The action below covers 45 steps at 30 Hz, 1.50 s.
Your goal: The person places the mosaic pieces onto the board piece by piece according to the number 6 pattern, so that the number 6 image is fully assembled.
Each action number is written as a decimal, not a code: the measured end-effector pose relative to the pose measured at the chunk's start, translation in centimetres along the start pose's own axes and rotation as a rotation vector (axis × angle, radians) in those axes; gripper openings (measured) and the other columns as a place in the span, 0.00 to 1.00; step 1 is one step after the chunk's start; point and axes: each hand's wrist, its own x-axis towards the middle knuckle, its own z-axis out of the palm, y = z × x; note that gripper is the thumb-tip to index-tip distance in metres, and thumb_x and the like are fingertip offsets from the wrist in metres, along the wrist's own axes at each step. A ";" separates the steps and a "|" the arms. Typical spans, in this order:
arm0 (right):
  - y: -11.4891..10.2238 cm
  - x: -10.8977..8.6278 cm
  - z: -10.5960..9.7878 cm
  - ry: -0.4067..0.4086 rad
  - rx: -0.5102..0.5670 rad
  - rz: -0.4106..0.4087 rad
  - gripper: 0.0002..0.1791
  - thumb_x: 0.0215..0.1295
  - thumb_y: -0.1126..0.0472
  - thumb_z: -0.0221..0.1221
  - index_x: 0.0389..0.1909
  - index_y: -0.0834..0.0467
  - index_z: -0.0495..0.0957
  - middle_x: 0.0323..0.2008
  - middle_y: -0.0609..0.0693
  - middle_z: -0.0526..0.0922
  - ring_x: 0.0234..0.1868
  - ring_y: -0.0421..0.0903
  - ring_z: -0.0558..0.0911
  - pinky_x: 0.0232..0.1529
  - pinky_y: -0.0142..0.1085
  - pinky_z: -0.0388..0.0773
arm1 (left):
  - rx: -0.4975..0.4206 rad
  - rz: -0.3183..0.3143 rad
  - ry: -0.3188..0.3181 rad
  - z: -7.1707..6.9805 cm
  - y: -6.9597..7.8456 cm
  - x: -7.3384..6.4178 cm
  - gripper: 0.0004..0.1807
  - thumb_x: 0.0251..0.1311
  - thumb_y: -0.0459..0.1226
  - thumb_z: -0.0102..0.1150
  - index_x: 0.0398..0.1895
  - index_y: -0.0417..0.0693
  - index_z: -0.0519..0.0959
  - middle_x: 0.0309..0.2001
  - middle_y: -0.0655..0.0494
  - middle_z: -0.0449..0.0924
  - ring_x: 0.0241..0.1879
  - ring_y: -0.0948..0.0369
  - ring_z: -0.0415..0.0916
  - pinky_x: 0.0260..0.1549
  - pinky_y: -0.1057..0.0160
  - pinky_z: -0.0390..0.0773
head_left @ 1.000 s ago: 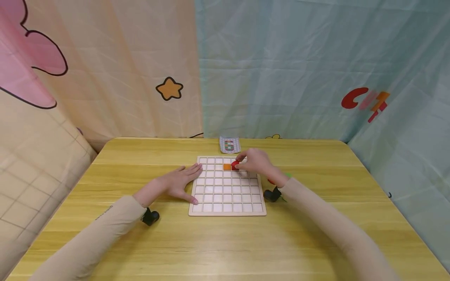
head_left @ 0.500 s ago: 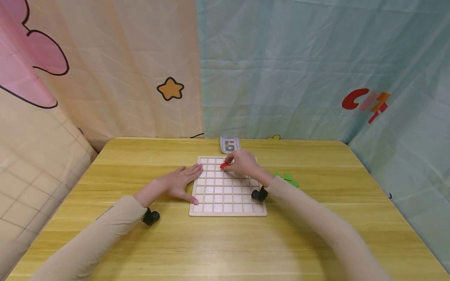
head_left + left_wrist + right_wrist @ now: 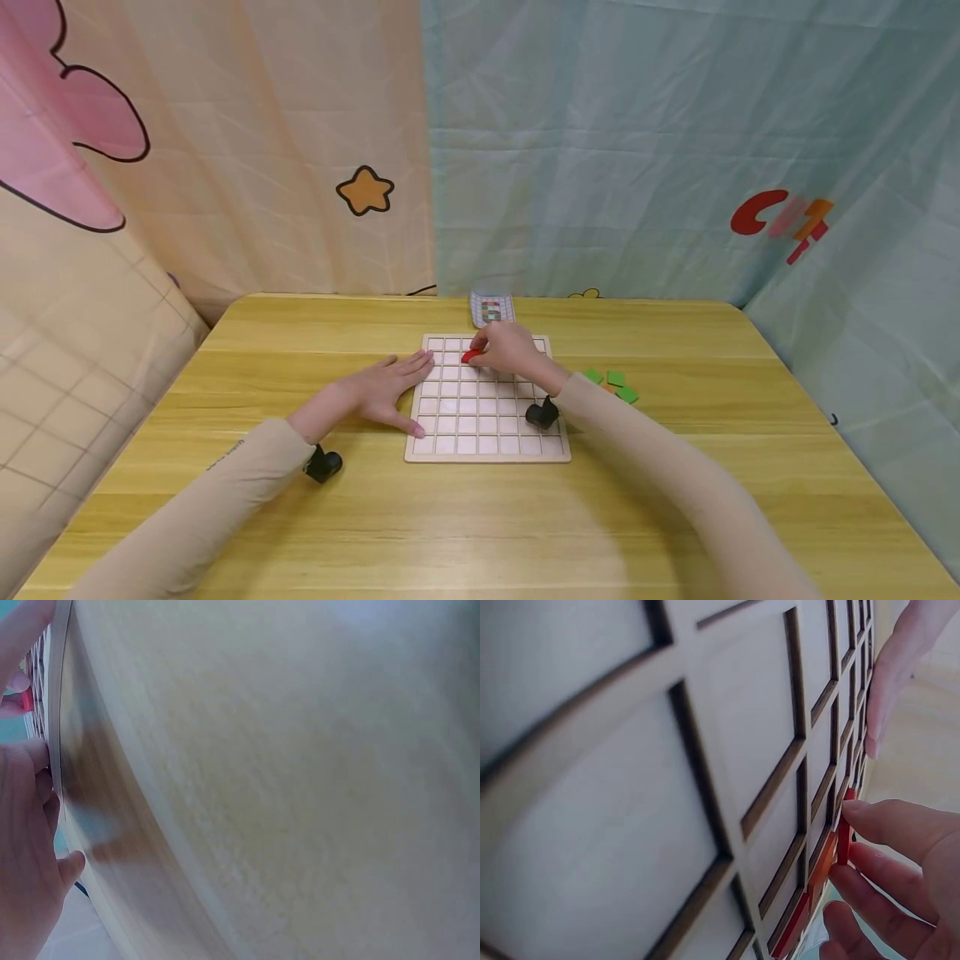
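Observation:
A white-celled wooden grid board [image 3: 476,425] lies on the table in the head view. My left hand [image 3: 384,392] rests on its left edge, fingers extended and spread. Over the board's upper part, my right hand [image 3: 510,346] pinches a small red tile [image 3: 470,356] between thumb and fingers. The right wrist view has this red tile [image 3: 845,836] on its edge at a cell, beside an orange tile [image 3: 822,864]. A second red tile [image 3: 791,926] sits in the cell on the orange tile's other side. In the head view my right hand hides both of these.
Several green tiles [image 3: 616,379] lie right of the board, with a bit of orange [image 3: 609,388] among them. A patterned card [image 3: 491,310] stands behind the board. Cameras are strapped to both wrists. Curtains hang behind the wooden table [image 3: 495,525].
My right hand has moved left over the board, carrying a red tile past the orange one. The green tiles have come out from behind the forearm. My left hand stays put.

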 end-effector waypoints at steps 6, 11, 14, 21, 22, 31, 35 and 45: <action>0.0 -0.2 0.0 -0.010 0.018 0.006 0.11 0.56 0.48 0.68 0.36 0.48 0.87 0.33 0.42 0.88 0.27 0.37 0.78 0.24 0.30 0.69 | -0.006 0.005 0.002 0.0 0.0 0.0 0.63 0.49 0.71 0.55 0.76 0.41 0.43 0.78 0.48 0.33 0.78 0.52 0.33 0.72 0.40 0.43; -0.1 -0.1 0.0 -0.038 0.034 0.014 0.11 0.58 0.48 0.66 0.38 0.48 0.87 0.34 0.42 0.87 0.28 0.38 0.78 0.25 0.30 0.70 | -0.003 0.002 0.000 0.1 -0.1 0.1 0.63 0.49 0.71 0.54 0.77 0.42 0.42 0.78 0.48 0.33 0.78 0.52 0.33 0.72 0.40 0.43; -0.1 -0.1 -0.1 -0.051 0.049 0.011 0.11 0.59 0.49 0.66 0.38 0.49 0.87 0.35 0.43 0.88 0.30 0.38 0.79 0.27 0.30 0.72 | -0.002 0.001 0.000 0.2 -0.2 0.2 0.64 0.48 0.72 0.54 0.77 0.42 0.42 0.78 0.48 0.33 0.78 0.52 0.33 0.72 0.40 0.43; -0.1 -0.1 -0.1 -0.062 0.079 -0.015 0.08 0.60 0.52 0.65 0.37 0.50 0.87 0.34 0.42 0.88 0.28 0.37 0.79 0.28 0.30 0.72 | 0.000 -0.002 -0.001 0.1 -0.2 0.2 0.64 0.48 0.72 0.54 0.77 0.42 0.42 0.78 0.48 0.33 0.78 0.52 0.33 0.72 0.40 0.43; -0.1 -0.1 -0.1 -0.063 0.083 -0.017 0.08 0.60 0.52 0.65 0.37 0.50 0.87 0.34 0.42 0.88 0.28 0.37 0.79 0.27 0.30 0.72 | 0.002 -0.002 -0.001 0.1 -0.2 0.2 0.64 0.48 0.72 0.54 0.77 0.42 0.42 0.78 0.48 0.33 0.78 0.52 0.33 0.72 0.40 0.43; 0.0 -0.5 -0.4 -0.050 0.096 -0.014 0.08 0.61 0.54 0.64 0.38 0.49 0.87 0.37 0.44 0.88 0.30 0.39 0.80 0.27 0.30 0.72 | 0.003 0.001 -0.001 0.1 -0.2 0.2 0.64 0.48 0.72 0.54 0.77 0.42 0.42 0.78 0.48 0.33 0.78 0.52 0.33 0.72 0.40 0.44; 0.2 -1.1 -0.9 -0.025 0.114 -0.015 0.08 0.62 0.55 0.63 0.41 0.49 0.86 0.40 0.45 0.87 0.37 0.41 0.83 0.29 0.31 0.74 | 0.003 0.001 -0.004 0.1 -0.1 0.2 0.64 0.48 0.72 0.54 0.77 0.42 0.42 0.78 0.48 0.33 0.78 0.52 0.33 0.72 0.41 0.43; 1.5 -2.8 -2.0 0.036 0.149 -0.006 0.10 0.63 0.55 0.63 0.43 0.50 0.85 0.41 0.45 0.86 0.29 0.39 0.77 0.28 0.30 0.71 | 0.019 0.011 -0.002 0.1 -0.1 0.1 0.64 0.48 0.71 0.55 0.76 0.41 0.42 0.78 0.47 0.33 0.77 0.51 0.34 0.72 0.40 0.44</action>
